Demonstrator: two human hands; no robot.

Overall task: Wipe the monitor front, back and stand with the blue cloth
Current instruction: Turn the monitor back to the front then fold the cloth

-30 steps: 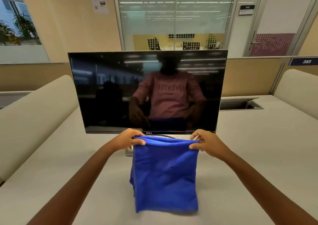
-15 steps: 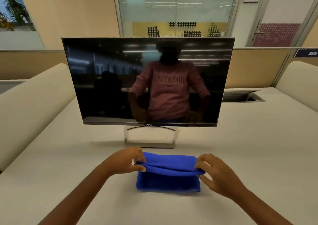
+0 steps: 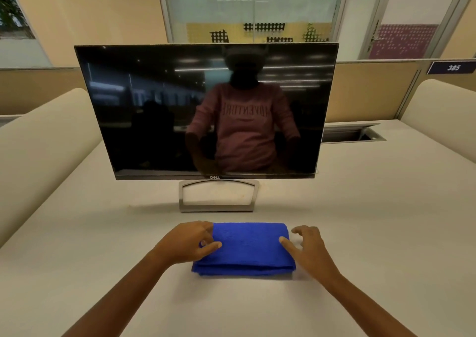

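The cloth point(image 3: 244, 249) (blue, nubbly, folded into a thick oblong) lies flat on the matte table point(image 3: 373, 220) at lower centre, just before the open metal stand point(image 3: 216, 208); the left hand point(image 3: 186, 242) pinches its left edge, thumb on top; the right hand point(image 3: 309, 246) is slack, fingers spread, thumb tip touching the right edge; the monitor point(image 3: 206, 109) is glossy black at centre frame, its back hidden.

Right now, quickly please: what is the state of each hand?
Left hand: pinches the left edge of the folded blue cloth.
Right hand: open, thumb touching the cloth's right edge.
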